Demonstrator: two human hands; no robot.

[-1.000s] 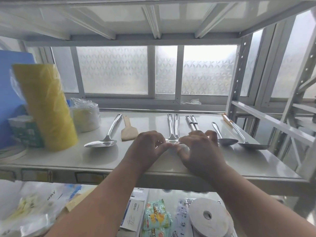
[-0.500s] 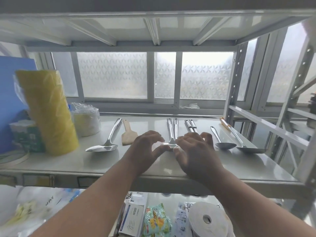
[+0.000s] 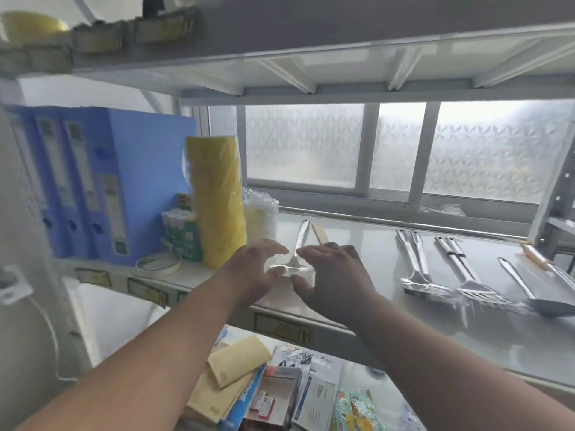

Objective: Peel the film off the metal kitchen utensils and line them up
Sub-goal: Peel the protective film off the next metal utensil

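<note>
Both hands (image 3: 298,275) spread around ladle (image 3: 294,262)

We're in a storeroom or back-office stock area, by the look of it: tiered white metal shelving (image 3: 367,231) set against a frosted patterned window (image 3: 485,150). Blue file binders (image 3: 93,188) stand far left beside a tall yellow wrapped stack (image 3: 217,200). Steel kitchen utensils (image 3: 448,272) lie on the shelf at right, and packets and brown envelopes (image 3: 236,365) crowd the lower shelf, nearer us.
</note>
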